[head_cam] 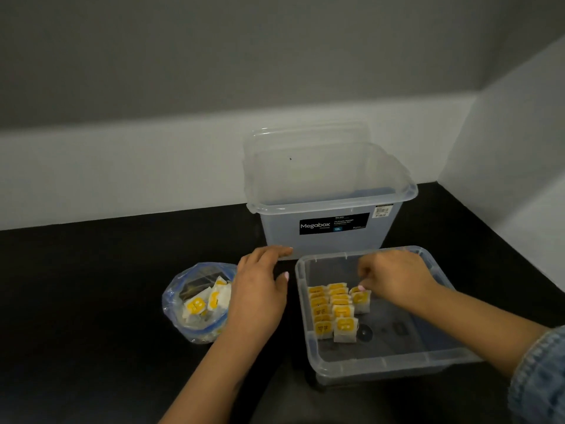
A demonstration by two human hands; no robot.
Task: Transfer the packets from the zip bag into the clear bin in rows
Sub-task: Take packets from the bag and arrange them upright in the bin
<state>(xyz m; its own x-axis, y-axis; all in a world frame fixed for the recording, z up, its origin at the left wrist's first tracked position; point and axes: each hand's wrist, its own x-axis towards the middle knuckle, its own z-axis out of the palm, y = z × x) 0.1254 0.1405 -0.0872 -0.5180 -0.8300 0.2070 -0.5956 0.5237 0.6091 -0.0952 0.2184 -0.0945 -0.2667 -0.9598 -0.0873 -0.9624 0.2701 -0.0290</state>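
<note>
- Over the far half of the clear bin (308, 356), the right hand (397, 278) reached down with its fingers curled, pinching the top of one packet (360, 297) that stood just right of the rows; the grip by the top edge probably let the packet be set upright and nudged into line.
- Beside it, the rows of packets (331, 310) stood in two columns running near to far against the bin's left wall, yellow prints facing the near side, packed edge to edge so a third column could begin where the held packet was.
- Left of the bin, the left hand (260, 289) hovered flat with relaxed, straight fingers and held nothing, between the bin and the zip bag (174, 304), likely ready to fetch the next one.
- The zip bag lay on the left with its mouth gaping upward and several more packets (201, 304) visible inside, so the job looked well short of done.
- Behind both, a taller storage box (330, 209) with a dark label stood on the far side, its near wall close to the bin's far rim; what seemed to be a lid leaned behind it.
- Everything rested on a black bench (91, 301) set into a corner, with pale walls (122, 166) rising on the far and right sides and grey above; the light was dim.
- A denim sleeve (538, 374) showed at the right forearm.
</note>
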